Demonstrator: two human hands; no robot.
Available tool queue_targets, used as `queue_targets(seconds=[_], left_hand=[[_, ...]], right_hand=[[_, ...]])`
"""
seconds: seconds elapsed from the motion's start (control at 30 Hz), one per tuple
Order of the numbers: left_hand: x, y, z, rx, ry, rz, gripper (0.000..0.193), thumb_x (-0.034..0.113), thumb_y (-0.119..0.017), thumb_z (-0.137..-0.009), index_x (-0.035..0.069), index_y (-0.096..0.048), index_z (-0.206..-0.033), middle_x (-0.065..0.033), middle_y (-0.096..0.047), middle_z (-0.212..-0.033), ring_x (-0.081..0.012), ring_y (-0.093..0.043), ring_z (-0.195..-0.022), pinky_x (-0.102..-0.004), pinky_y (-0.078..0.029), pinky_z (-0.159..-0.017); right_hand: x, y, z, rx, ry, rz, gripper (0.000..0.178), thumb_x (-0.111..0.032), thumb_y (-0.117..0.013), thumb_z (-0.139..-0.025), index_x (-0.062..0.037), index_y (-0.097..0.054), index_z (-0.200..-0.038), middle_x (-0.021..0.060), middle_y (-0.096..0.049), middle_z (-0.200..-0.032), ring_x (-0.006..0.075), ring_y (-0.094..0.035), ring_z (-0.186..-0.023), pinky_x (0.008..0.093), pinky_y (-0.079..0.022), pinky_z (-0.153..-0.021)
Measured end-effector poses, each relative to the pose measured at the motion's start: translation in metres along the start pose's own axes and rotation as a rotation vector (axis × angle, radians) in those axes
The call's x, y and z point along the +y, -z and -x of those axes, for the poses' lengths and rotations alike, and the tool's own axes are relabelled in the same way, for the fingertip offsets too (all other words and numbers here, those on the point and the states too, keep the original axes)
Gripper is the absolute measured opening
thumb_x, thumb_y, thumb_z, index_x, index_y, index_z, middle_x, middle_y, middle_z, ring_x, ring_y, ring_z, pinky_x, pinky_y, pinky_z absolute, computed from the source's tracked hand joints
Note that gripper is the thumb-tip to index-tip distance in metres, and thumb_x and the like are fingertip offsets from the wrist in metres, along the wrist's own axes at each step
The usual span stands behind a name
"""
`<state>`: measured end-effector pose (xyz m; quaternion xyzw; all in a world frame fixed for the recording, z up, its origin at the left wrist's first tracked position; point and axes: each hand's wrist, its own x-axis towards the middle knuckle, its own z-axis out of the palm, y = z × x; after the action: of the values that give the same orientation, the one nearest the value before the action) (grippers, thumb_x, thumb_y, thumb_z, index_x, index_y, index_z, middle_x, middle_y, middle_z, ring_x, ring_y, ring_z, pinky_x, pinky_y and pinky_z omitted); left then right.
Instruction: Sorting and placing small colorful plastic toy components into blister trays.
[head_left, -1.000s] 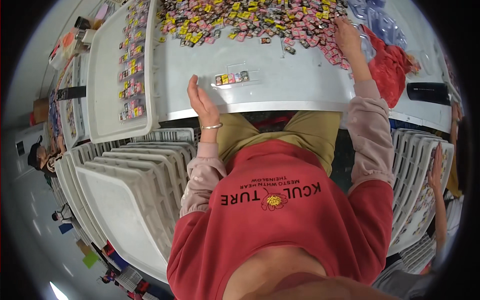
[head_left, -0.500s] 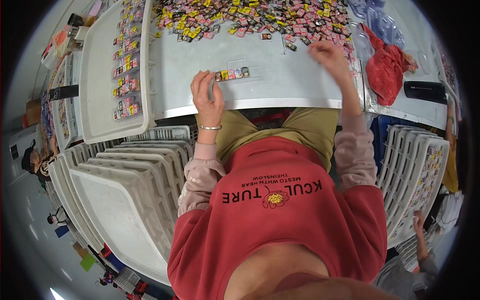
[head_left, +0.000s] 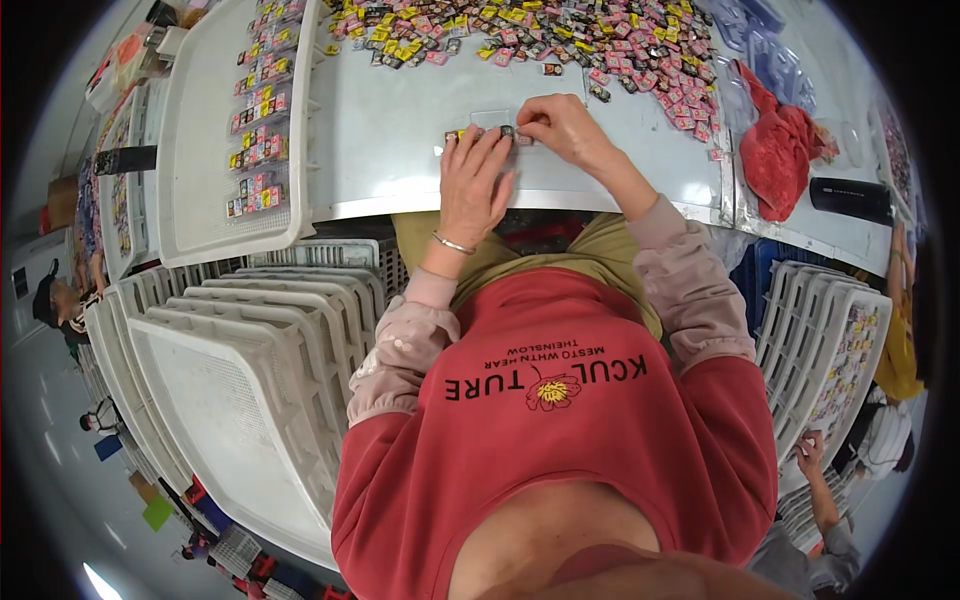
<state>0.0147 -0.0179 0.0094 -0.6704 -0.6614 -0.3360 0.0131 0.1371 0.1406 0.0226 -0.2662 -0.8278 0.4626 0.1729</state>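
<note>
A short row of small printed blocks (head_left: 508,131) sits in a clear plastic case near the table's front edge, partly hidden by my fingers. The case's clear flap (head_left: 491,118) lies on its far side. My left hand (head_left: 470,190), with a bangle at the wrist, rests its outstretched fingers over the row. At the right end of the row, my right hand (head_left: 565,130) is closed in a pinch. A small pink block (head_left: 523,140) shows at its fingertips, largely covered by them.
Loose pink, yellow and black blocks (head_left: 600,40) cover the table's far part. A white tray (head_left: 205,150) with filled clear packs stands at left. A red cloth (head_left: 775,160) and a black case (head_left: 850,198) lie at right. Stacked white trays (head_left: 220,400) flank me.
My right hand has come left from the loose blocks to the row's right end, now pinching a block. My left hand has shifted right and its fingers now lie over the row.
</note>
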Motion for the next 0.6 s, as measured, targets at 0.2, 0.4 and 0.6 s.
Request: queue_targets(seconds=[0.2, 0.4, 0.6], left_hand=[[-0.003, -0.004, 0.004, -0.105, 0.002, -0.057, 0.044, 0.018, -0.062, -0.082, 0.005, -0.054, -0.124, -0.0108, -0.050, -0.132, -0.0336, -0.042, -0.126, -0.0492, -0.028, -0.106], [0.000, -0.007, -0.001, -0.089, -0.002, -0.052, 0.048, 0.017, -0.063, -0.081, 0.006, -0.053, -0.126, -0.0106, -0.050, -0.131, -0.0330, -0.042, -0.125, -0.0484, -0.029, -0.105], [0.007, -0.004, -0.002, -0.150, 0.026, -0.185, 0.056, 0.023, -0.060, -0.082, 0.014, -0.047, -0.136, -0.0113, -0.046, -0.133, -0.0344, -0.039, -0.124, -0.0487, -0.027, -0.104]], right_hand=[[0.007, -0.009, 0.007, 0.160, 0.134, 0.066, 0.007, -0.006, -0.064, -0.077, -0.0038, -0.069, -0.080, 0.0088, -0.061, -0.079, 0.0267, -0.061, -0.068, 0.0351, -0.049, -0.063], [0.015, -0.018, 0.030, 0.255, 0.343, 0.435, 0.016, -0.005, -0.063, -0.075, -0.0102, -0.070, -0.089, 0.0047, -0.062, -0.082, 0.0250, -0.056, -0.081, 0.0353, -0.046, -0.074], [0.012, -0.027, 0.034, 0.349, 0.302, 0.228, 0.015, -0.005, -0.062, -0.079, -0.0032, -0.068, -0.092, 0.0084, -0.064, -0.086, 0.0281, -0.056, -0.082, 0.0390, -0.045, -0.076]])
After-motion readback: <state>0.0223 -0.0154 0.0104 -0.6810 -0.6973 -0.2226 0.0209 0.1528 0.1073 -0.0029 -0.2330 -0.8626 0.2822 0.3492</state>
